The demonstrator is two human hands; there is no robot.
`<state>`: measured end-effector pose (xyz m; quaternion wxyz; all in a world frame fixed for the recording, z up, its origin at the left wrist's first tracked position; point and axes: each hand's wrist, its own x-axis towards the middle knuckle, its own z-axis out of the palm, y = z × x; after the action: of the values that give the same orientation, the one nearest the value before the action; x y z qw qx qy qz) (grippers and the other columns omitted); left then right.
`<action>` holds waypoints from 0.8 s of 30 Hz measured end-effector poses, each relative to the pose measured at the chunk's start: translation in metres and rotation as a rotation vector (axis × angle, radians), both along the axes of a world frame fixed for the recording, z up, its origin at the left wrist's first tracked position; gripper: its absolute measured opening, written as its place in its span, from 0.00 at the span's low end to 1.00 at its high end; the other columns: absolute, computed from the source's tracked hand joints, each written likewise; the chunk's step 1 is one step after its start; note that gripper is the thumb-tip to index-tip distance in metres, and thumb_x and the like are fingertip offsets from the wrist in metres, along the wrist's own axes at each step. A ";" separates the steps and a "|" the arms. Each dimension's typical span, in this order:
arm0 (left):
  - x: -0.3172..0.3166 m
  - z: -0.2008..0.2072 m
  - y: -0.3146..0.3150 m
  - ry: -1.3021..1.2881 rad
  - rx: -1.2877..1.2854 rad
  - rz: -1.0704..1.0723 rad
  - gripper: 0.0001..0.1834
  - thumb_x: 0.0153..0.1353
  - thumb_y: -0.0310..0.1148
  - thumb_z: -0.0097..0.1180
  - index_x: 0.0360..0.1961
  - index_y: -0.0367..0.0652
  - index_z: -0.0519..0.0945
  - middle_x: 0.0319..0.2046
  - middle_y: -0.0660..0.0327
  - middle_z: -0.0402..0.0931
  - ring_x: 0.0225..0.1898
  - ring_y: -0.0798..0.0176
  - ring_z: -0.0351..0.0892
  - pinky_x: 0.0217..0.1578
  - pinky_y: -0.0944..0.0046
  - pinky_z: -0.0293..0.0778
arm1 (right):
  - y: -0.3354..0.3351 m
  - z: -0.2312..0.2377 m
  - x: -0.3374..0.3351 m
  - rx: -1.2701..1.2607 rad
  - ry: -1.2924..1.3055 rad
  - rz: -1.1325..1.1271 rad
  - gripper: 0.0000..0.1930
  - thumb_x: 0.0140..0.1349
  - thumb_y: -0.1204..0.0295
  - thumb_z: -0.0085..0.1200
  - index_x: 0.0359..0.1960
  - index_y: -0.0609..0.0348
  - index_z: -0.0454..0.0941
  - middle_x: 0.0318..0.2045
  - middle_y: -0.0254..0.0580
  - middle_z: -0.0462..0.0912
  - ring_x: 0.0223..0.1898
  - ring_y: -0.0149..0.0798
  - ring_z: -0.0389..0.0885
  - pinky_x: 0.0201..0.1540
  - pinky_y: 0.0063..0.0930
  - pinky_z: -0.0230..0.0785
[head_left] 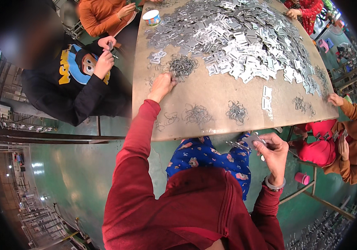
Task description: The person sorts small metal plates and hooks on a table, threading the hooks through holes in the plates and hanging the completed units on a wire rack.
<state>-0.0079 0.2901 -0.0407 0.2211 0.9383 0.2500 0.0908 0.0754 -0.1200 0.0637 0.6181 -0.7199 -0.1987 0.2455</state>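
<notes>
On the one tan table (216, 91), below the single big pile of metal plates (245, 41) at upper centre, too many to count, I'd do best teasing wires singly from the tangle. My right hand (275, 152), right of centre, pinches at least one grey plate (251, 139); my left hand's (162, 86) fingertips meet a wire heap (182, 66) upper left of centre, grip unclear, one of at least four heaps.

Left grip (162, 87) seemingly touches tangled wires (183, 65); right grip (275, 153) holds a metal plate (252, 140).
</notes>
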 end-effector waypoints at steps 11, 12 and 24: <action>0.024 0.049 -0.014 -0.620 -0.035 0.246 0.09 0.54 0.28 0.56 0.36 0.38 0.79 0.23 0.57 0.77 0.26 0.63 0.77 0.30 0.64 0.71 | -0.013 0.007 -0.006 -0.024 0.010 0.013 0.07 0.49 0.82 0.61 0.30 0.67 0.77 0.20 0.32 0.77 0.19 0.19 0.71 0.21 0.13 0.62; 0.027 0.050 -0.014 -0.621 -0.039 0.234 0.09 0.54 0.28 0.56 0.36 0.38 0.79 0.23 0.57 0.77 0.26 0.63 0.77 0.30 0.64 0.71 | -0.012 0.005 -0.007 -0.023 0.009 0.002 0.07 0.49 0.82 0.61 0.30 0.67 0.77 0.20 0.32 0.77 0.19 0.19 0.71 0.21 0.13 0.62; 0.052 -0.005 -0.175 -0.320 -0.187 -0.439 0.09 0.53 0.29 0.53 0.34 0.38 0.80 0.29 0.49 0.77 0.34 0.47 0.77 0.37 0.55 0.72 | -0.008 -0.007 -0.027 0.043 0.048 0.031 0.05 0.54 0.83 0.56 0.32 0.67 0.75 0.23 0.38 0.79 0.23 0.25 0.74 0.26 0.17 0.67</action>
<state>0.0445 0.1151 -0.0452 0.3577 0.9192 0.0099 0.1643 0.0487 -0.1279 0.0564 0.6341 -0.6971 -0.2004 0.2679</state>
